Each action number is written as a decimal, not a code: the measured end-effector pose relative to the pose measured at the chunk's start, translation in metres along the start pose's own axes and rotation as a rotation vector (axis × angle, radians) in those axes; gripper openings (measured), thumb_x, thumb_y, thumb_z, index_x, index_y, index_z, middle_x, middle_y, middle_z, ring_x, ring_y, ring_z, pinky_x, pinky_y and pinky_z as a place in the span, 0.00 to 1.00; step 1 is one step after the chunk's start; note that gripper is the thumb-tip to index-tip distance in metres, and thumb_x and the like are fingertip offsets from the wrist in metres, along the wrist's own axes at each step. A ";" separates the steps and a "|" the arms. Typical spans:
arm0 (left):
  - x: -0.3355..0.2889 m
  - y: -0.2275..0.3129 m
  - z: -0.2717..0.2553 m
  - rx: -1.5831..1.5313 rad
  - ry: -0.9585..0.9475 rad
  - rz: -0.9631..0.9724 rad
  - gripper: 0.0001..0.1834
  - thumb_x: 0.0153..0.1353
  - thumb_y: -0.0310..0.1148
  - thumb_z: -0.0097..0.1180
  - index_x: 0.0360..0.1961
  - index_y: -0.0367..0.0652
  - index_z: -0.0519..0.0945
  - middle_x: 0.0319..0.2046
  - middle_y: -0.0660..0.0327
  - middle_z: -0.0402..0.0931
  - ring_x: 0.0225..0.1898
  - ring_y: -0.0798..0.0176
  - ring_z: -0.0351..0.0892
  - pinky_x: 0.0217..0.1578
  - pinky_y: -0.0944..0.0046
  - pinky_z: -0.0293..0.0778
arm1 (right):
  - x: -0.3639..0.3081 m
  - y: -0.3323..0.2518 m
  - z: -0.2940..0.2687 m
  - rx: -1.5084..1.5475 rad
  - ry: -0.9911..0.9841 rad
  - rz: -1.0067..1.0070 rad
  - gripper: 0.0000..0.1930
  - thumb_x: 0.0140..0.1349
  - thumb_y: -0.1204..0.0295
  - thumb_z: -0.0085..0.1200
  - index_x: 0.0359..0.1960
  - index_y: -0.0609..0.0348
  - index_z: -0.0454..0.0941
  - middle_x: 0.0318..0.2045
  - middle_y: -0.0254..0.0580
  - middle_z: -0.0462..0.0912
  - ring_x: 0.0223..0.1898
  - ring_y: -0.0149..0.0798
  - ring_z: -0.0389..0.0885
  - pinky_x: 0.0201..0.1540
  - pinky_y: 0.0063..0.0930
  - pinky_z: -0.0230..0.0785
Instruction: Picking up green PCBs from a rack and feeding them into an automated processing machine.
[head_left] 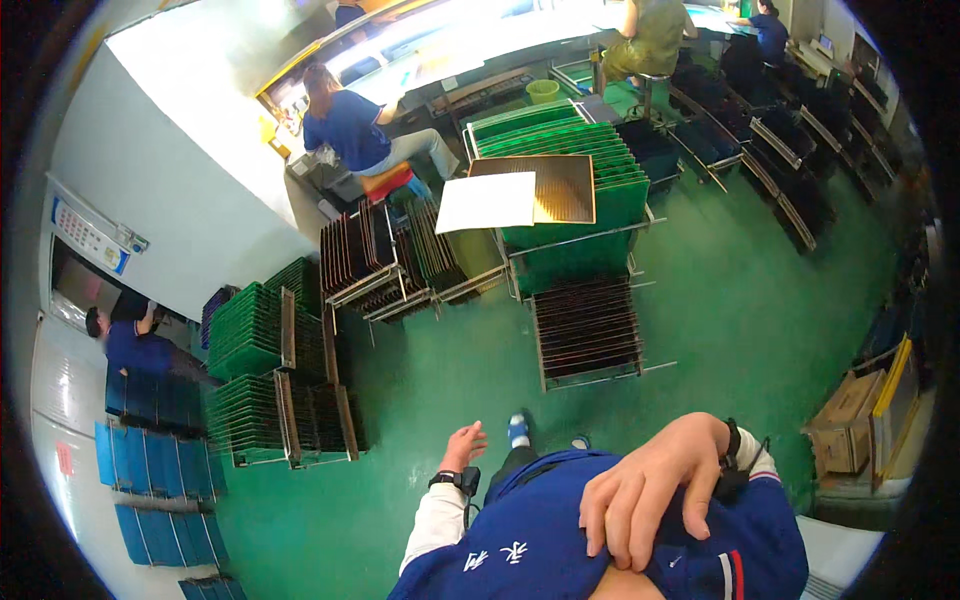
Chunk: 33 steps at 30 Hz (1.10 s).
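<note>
Right hand (650,490) on blue top (550,505) cut off below, grip hard to tell; left grip (465,445) seemingly apart

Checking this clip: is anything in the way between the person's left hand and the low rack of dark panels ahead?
Nothing visible blocks it: green floor lies between the left hand and the rack of dark panels. A blue-and-white shoe shows right of that hand, down on the floor.

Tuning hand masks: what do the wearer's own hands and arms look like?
Left hand and right hand are gloveless. A black wrist strap carries a dark box on the left, with a thin cable; the right wears a black strap too. Sleeves show white near both wrists.
</note>
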<state>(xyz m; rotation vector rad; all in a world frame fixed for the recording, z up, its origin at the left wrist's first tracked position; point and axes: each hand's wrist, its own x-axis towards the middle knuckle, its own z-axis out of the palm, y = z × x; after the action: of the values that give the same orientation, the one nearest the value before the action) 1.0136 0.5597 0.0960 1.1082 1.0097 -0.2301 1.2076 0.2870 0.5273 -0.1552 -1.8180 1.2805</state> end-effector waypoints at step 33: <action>0.328 0.430 0.096 -0.629 -0.432 0.130 0.16 0.61 0.42 0.55 0.43 0.41 0.74 0.35 0.59 0.77 0.37 0.60 0.77 0.36 0.60 0.73 | -0.081 0.045 -0.274 -0.263 1.470 0.204 0.34 0.50 0.43 0.58 0.39 0.69 0.78 0.36 0.57 0.81 0.42 0.52 0.78 0.46 0.43 0.70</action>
<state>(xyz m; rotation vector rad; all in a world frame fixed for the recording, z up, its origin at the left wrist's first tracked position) 1.5144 0.7851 0.1236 0.5114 0.5553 -0.0327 1.4345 0.4549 0.4653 -1.1130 -0.6456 0.6276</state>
